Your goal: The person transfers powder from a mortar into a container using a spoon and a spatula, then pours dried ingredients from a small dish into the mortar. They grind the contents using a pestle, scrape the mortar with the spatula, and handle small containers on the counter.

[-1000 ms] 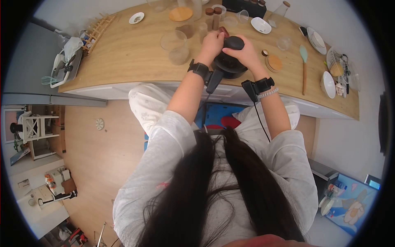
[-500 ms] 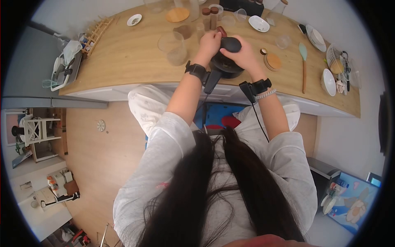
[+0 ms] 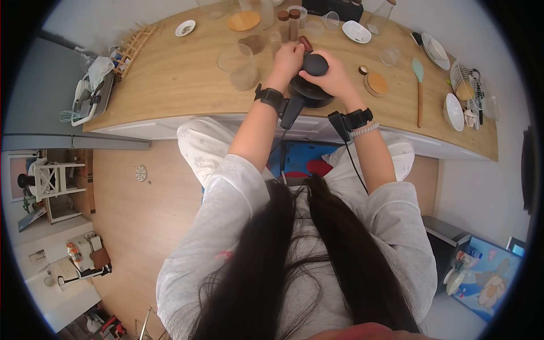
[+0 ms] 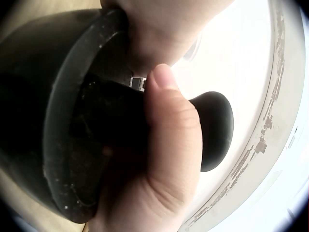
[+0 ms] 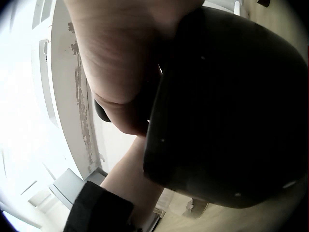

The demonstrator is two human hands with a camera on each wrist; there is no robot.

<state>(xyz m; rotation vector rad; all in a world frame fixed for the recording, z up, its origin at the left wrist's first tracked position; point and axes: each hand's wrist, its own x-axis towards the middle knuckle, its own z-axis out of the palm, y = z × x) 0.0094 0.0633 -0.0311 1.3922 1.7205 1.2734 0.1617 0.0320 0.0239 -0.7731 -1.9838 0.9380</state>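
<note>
A black mortar (image 3: 311, 95) stands near the counter's front edge, with a black round-ended pestle (image 3: 315, 64) slanting out of it. My right hand (image 3: 336, 75) grips the pestle near its rounded end. In the left wrist view the right thumb (image 4: 174, 140) lies across the shaft, and the mortar's thick rim (image 4: 55, 140) fills the left side. My left hand (image 3: 288, 60) holds the mortar at its left rim; its fingertips are hidden. The right wrist view shows the dark outer wall of the mortar (image 5: 227, 116) close up.
Left of the mortar stands a clear glass jar (image 3: 238, 67). Two brown-capped bottles (image 3: 289, 24) are behind it. To the right are a round wooden lid (image 3: 376, 85), a spatula (image 3: 419, 85) and a white bowl (image 3: 452, 112). A white dish (image 3: 357, 32) sits farther back.
The pestle's rounded end has shifted slightly left and nearer to me, with my right hand moving along. My left hand stays at the mortar. The head view has shifted a little.
</note>
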